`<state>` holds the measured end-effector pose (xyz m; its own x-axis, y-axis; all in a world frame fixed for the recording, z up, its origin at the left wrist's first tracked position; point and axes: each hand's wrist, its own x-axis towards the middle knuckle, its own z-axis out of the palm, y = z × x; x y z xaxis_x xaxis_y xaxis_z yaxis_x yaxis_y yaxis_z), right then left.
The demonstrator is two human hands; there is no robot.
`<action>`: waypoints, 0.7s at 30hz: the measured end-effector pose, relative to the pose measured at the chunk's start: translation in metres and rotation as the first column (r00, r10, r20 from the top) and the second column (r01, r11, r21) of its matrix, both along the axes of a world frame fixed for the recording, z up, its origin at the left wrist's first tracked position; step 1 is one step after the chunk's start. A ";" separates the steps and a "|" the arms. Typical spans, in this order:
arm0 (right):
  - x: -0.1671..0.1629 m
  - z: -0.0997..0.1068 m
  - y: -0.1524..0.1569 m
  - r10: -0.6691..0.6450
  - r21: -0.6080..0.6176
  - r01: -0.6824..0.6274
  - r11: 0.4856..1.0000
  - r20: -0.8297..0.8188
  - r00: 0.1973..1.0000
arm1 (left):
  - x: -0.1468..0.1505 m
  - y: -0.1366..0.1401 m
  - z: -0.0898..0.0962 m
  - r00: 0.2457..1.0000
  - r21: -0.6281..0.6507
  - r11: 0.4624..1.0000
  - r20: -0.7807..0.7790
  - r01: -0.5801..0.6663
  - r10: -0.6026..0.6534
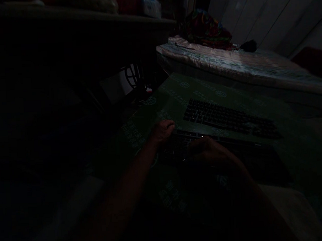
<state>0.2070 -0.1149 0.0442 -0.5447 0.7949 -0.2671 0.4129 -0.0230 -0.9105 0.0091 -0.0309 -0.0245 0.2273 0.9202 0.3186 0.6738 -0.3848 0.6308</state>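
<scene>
The picture is very dark. A black keyboard lies on a green printed board. My left hand is at its left end, with the fingers curled over the far corner. Above the left part of the keyboard, my right hand is closed with the fingertips pointing down and left. Small bright glints show by its fingers, but what it holds is too dark to make out. Rows of dark keys in a keyboard layout lie just beyond, without a clear frame around them.
To the upper left stands a dark table with a spoked wheel under it. A bed with a patterned sheet lies beyond the board, bearing a colourful cloth bundle. A pale surface shows at lower right.
</scene>
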 end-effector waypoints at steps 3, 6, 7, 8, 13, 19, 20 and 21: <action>-0.001 -0.002 0.000 -0.034 0.048 0.034 0.998 -0.004 0.999 | 0.000 0.000 0.000 1.000 0.002 1.000 -0.002 0.003 -0.003; -0.003 -0.002 0.000 -0.045 0.110 0.043 0.993 0.010 0.999 | 0.000 0.000 0.000 1.000 0.006 1.000 0.006 0.001 -0.001; -0.003 -0.001 0.000 -0.036 0.115 0.033 0.993 0.024 0.999 | 0.000 0.001 0.000 1.000 0.006 1.000 0.005 0.000 0.000; -0.003 -0.001 0.000 -0.025 0.109 0.021 0.994 0.039 0.999 | 0.000 0.001 -0.001 1.000 0.006 1.000 0.001 0.000 0.000; -0.005 -0.002 -0.001 -0.059 0.100 0.058 0.993 0.008 0.998 | -0.001 0.002 -0.003 1.000 -0.003 1.000 -0.009 -0.002 0.002; -0.016 -0.006 -0.005 0.010 0.201 -0.003 0.980 -0.033 0.999 | -0.001 0.002 -0.003 1.000 0.001 1.000 -0.007 0.001 -0.001; -0.016 -0.005 -0.005 0.019 0.185 -0.015 0.983 -0.024 1.000 | -0.001 0.002 -0.003 1.000 0.003 1.000 -0.008 0.004 -0.004; -0.015 -0.005 -0.005 0.021 0.165 -0.018 0.986 -0.017 1.000 | -0.001 0.002 -0.003 1.000 0.006 1.000 -0.009 0.005 -0.005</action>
